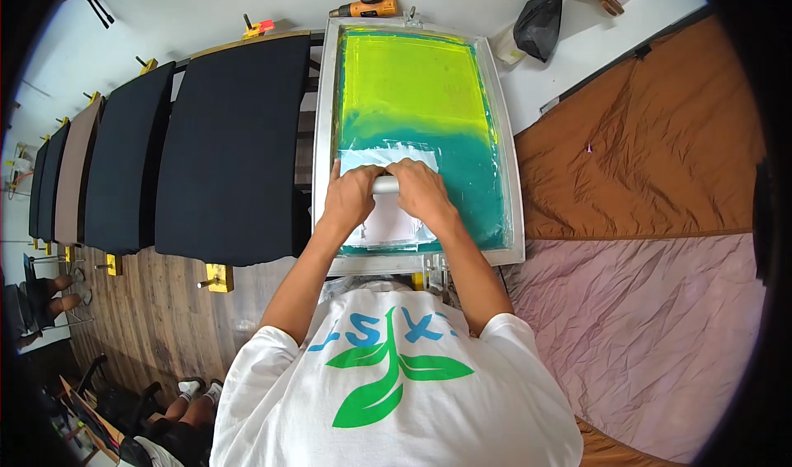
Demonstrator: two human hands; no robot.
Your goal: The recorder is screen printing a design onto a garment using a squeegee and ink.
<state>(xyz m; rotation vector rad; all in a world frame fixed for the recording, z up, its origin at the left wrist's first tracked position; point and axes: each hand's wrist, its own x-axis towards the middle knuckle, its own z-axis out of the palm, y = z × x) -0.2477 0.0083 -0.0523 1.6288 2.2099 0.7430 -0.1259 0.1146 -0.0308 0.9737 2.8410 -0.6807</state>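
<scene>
A screen printing frame (513, 186) with a silver rim holds a mesh coloured yellow-green at the far end and teal nearer me. White ink (388, 224) covers a patch in its near left part. Both my left hand (351, 192) and my right hand (419, 188) grip a squeegee (385, 185) with a pale metal handle, lying crosswise over the white patch. My fingers are curled over it, so its blade is mostly hidden.
Dark and brown fabric-covered boards (231, 145) line the left. An orange drill (371, 8) and a black bag (536, 28) lie beyond. Brown (627, 153) and pink fabric (652, 318) spread at right. Two seated people's legs (66, 294) (186, 409) show at left and bottom left.
</scene>
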